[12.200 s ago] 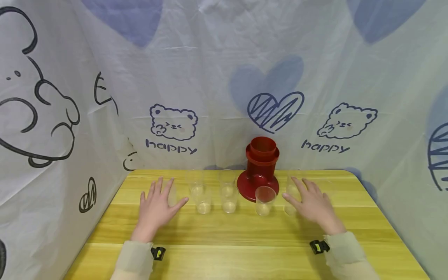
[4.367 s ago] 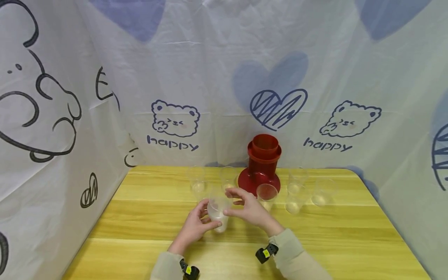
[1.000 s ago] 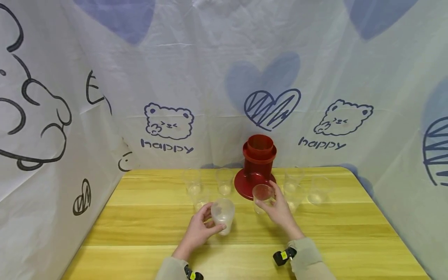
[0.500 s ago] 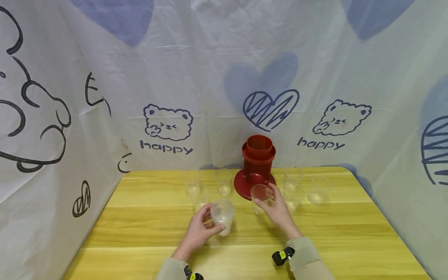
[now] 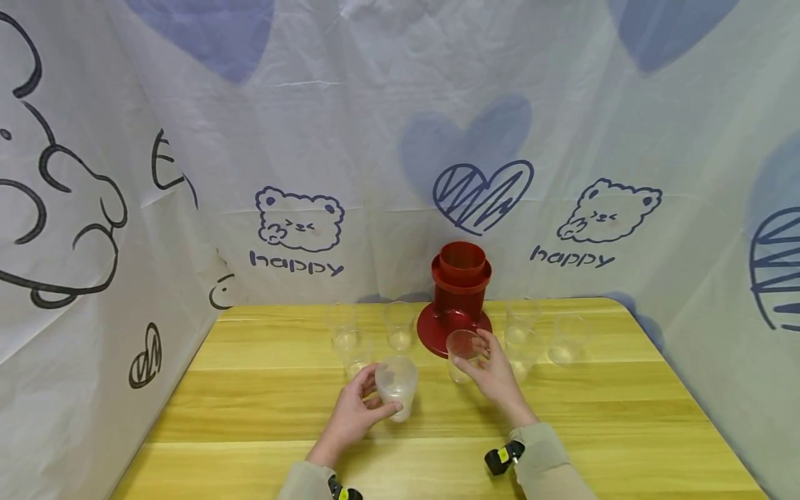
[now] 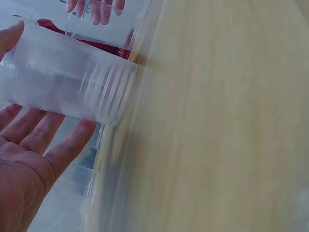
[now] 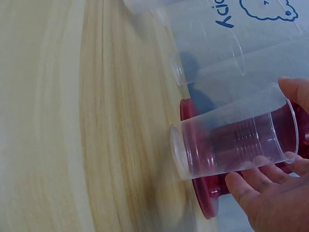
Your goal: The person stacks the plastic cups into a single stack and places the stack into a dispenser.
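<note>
A stack of nested clear plastic cups (image 5: 398, 386) is upright in my left hand (image 5: 353, 417), its thumb and fingers round the sides. Several bottom ridges of the stack (image 6: 67, 72) show in the left wrist view. My right hand (image 5: 500, 385) holds a single clear cup (image 5: 460, 355) near its rim, with the thumb on one side and fingers on the other. In the right wrist view this cup (image 7: 231, 140) is before the red stand; whether its base touches the table I cannot tell.
A red stand with a round base (image 5: 461, 292) is at the table's back. More clear cups stand left of it, one being this cup (image 5: 400, 326), and others right, such as this cup (image 5: 565, 340). A printed cloth (image 5: 375, 139) hangs behind the wooden table (image 5: 437, 465).
Earlier both hands were spread apart, empty; later both were at the stack. The right hand has since gone to the single cup. Over the last second that cup shifted slightly left; the left hand stays still.
</note>
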A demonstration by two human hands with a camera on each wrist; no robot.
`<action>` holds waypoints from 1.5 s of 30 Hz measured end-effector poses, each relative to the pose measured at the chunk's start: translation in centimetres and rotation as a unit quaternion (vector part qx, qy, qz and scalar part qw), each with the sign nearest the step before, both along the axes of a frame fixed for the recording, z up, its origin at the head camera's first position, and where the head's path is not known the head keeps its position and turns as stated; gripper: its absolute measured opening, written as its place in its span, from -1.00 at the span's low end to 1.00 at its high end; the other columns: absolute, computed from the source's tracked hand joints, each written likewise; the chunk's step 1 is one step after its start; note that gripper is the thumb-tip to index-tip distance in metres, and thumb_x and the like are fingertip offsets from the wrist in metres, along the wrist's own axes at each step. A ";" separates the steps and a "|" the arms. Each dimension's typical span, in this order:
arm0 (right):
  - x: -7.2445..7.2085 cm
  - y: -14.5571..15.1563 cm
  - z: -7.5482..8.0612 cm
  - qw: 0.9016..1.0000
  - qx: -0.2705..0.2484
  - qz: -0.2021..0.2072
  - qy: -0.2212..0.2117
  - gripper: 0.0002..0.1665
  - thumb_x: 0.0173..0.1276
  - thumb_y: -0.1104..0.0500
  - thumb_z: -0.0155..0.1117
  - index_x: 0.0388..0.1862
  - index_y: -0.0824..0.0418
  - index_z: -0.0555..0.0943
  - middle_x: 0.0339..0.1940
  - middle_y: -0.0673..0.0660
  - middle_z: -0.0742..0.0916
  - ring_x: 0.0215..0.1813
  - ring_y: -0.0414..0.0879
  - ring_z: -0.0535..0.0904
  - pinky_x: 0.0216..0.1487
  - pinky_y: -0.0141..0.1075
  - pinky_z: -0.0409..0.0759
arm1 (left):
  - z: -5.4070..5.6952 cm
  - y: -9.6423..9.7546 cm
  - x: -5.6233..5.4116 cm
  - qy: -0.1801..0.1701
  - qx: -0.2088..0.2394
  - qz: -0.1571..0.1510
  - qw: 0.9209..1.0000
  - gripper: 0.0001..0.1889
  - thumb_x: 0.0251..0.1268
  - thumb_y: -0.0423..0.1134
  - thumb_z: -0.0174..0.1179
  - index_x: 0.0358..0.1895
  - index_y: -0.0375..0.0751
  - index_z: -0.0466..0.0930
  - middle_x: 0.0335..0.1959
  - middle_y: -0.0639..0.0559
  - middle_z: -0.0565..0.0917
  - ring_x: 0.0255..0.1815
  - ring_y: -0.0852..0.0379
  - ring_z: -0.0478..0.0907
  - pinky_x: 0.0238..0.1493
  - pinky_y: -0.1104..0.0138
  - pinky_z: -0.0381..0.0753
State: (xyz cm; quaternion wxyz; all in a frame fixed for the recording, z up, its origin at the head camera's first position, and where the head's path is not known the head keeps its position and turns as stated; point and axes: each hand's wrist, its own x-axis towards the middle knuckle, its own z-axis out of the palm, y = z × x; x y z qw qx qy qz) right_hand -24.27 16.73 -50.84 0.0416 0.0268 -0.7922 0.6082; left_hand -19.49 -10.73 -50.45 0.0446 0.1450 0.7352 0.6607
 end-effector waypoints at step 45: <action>1.8 -0.3 5.0 0.998 0.029 0.047 0.043 -0.20 0.26 0.09 0.46 0.39 0.24 0.31 0.22 0.20 0.59 0.20 0.06 0.50 0.24 -0.03 0.48 | -3.0 0.5 -0.9 0.024 -0.006 0.022 0.999 -0.27 0.01 -0.37 0.51 0.29 -0.27 0.37 0.14 -0.20 0.54 0.18 -0.15 0.49 0.14 0.18 0.58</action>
